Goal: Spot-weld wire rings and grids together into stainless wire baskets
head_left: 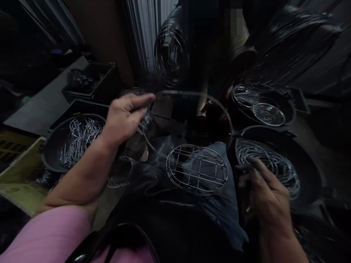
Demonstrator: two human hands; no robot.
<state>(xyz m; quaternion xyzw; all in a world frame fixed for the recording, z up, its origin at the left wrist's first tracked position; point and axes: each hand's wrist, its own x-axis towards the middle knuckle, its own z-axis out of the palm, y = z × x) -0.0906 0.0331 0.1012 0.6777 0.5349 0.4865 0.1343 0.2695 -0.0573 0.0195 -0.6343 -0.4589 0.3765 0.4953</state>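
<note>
My left hand point(124, 117) is raised and pinched shut on one end of a thin wire hoop point(216, 107) that arcs to the right and shows as a blur. An oval wire grid rack point(196, 168) lies on the blue cloth point(219, 204) over my lap, below that hoop. My right hand point(264, 193) hovers low at the right, fingers curled around a thin dark tool that I cannot make out, beside a black basin point(307, 164) of loose wire pieces.
A black basin point(53, 144) of bent wire pieces sits at the left, with a yellow crate point(19, 171) and dark bins point(105, 78) beyond. Coils of wire point(171, 54) hang at the back. Another basin point(285, 102) with wire rings stands at the far right.
</note>
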